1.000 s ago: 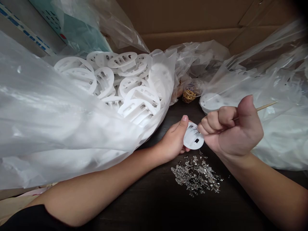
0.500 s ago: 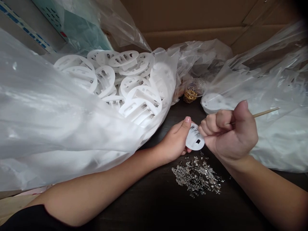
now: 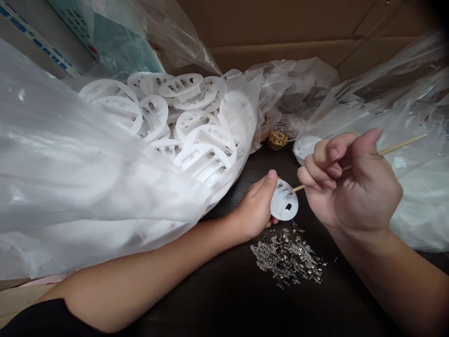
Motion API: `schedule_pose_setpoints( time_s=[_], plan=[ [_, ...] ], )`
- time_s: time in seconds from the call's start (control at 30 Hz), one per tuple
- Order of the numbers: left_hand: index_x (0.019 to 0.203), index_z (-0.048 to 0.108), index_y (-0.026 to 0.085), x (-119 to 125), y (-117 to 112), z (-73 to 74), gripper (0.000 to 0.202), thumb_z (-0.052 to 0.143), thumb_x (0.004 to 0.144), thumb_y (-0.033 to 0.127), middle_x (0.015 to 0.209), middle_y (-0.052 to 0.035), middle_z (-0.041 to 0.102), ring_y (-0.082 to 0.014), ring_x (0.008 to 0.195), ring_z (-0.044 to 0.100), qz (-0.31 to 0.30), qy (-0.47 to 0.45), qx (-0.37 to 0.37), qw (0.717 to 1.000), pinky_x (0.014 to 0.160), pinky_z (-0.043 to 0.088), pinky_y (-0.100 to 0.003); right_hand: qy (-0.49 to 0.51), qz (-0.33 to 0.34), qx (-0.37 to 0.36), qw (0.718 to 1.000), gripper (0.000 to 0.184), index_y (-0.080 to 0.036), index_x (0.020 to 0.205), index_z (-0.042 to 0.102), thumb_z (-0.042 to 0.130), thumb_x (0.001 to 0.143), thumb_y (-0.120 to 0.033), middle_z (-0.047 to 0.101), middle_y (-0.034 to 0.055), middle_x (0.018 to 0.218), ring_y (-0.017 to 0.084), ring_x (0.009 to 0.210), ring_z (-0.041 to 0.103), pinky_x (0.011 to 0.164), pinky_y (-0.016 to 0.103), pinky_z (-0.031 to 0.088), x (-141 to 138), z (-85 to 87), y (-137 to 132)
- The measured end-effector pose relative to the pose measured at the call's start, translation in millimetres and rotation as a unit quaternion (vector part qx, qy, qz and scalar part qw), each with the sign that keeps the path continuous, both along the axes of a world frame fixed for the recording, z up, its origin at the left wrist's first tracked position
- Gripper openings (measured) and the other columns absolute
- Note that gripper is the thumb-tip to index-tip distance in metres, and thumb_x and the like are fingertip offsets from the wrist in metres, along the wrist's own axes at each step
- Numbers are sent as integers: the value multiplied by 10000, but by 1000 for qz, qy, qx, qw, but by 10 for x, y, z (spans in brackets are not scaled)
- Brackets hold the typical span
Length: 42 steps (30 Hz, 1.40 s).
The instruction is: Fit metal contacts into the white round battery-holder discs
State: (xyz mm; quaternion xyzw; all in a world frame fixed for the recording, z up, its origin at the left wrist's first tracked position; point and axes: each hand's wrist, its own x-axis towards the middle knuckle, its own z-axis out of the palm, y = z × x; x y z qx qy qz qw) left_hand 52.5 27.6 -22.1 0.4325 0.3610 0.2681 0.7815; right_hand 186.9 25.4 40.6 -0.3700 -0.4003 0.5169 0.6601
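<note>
Grips a round, white, moulded plastic disc (image 3: 283, 211) with the left hand (image 3: 257, 206), closed, with the thumb at the upper left of the rim and the fingers behind. Holds the disc above a dark table (image 3: 210, 295), tilted, with the slotted face turned towards the camera. Shows on that face small silver metal springs (image 3: 279, 186) in the upper part and a dark rectangular opening (image 3: 288, 206) near the lower edge.

Grips a thin, pale wooden stick (image 3: 403, 144) with the right hand (image 3: 365, 192), closed around the shaft with loosely curled fingers. Holds the stick across the palm, slanting up past the thumb to a pointed free end at upper right. Holds the other end at the right edge of the disc; cannot tell whether touching a spring or only overlapping the rim.

Has on the table, just below the disc, a loose pile of small silver metal parts (image 3: 287, 260). Has at the left a large translucent plastic bag (image 3: 105, 187) full of similar white discs (image 3: 198, 161). Has beyond the hands a small clear container (image 3: 291, 125) with gold-coloured metal pieces (image 3: 277, 140) inside, too small to identify. Has behind the right hand a second translucent plastic bag (image 3: 417, 210). Has at the far side a brown cardboard wall (image 3: 273, 23).
</note>
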Motion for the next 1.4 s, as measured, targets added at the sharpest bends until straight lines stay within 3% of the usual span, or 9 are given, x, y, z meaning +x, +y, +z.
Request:
schedule_pose_setpoints(
  time_s=[0.23,0.37,0.83,1.03,1.23,1.4],
  plan=[
    [956,532,208,0,14,-14,603,286,952,758,498,58,468,-90,364,394,-16,0,-11,1000,330,288,-181,24,26,42,998,652,-188,553,271,501,961,-642,126,-45,507,82,416,110,399,289,117,-80,-108,20],
    [966,522,212,2,20,-3,578,272,971,733,493,66,456,-86,354,369,-24,-5,-11,1000,327,283,-180,1,31,71,997,644,-193,544,267,488,964,-628,145,-41,494,87,415,118,405,291,131,-96,-185,11],
    [871,492,209,14,23,-10,584,266,968,738,535,53,472,-84,398,405,-25,20,-8,999,367,309,-196,-18,-27,61,998,629,-199,534,255,501,967,-584,143,-33,496,102,413,138,425,307,144,-162,-229,-37],
    [904,494,206,3,8,-3,514,274,1010,659,551,55,484,-79,448,446,1,23,32,999,433,350,-185,-15,-41,61,997,628,-197,530,246,516,966,-560,155,-38,480,94,407,151,409,300,139,-200,-272,-14],
    [868,469,206,-12,2,7,456,299,1032,596,568,54,485,-79,487,460,7,21,72,997,478,375,-181,12,-34,42,998,600,-199,540,240,499,976,-521,133,-40,481,93,404,110,400,300,97,-217,-287,18],
    [843,458,205,-28,-6,18,444,314,1032,580,590,43,502,-88,518,479,-5,37,96,995,507,404,-190,18,13,48,999,584,-208,558,245,490,977,-533,126,-49,483,92,391,98,385,292,101,-126,-324,52]
  ],
)
